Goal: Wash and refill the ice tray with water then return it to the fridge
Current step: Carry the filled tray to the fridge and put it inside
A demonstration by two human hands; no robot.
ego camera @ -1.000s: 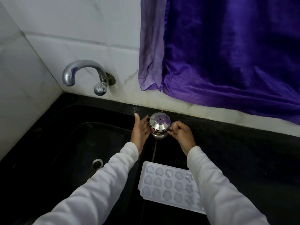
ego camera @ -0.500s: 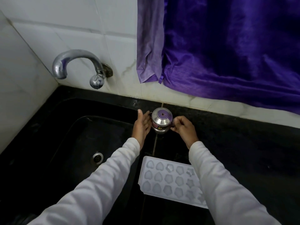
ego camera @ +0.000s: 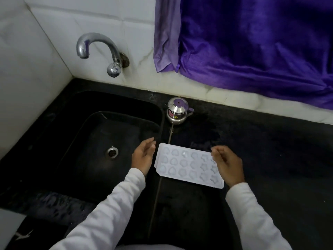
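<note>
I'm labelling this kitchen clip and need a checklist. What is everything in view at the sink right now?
white plastic ice tray: one, white, flat on the counter right of the sink, between the hands
small lidded steel pot: one, silver, on the counter behind the tray
curved chrome tap: one, silver, on the wall above the sink
black sink basin: one, black, left
round metal drain: one, silver, in the sink floor
black stone counter: one, black, around the sink
purple curtain: one, purple, upper right
white tiled wall: white, behind
left hand: white sleeve, beside the tray's left edge
right hand: white sleeve, at the tray's right end
</note>
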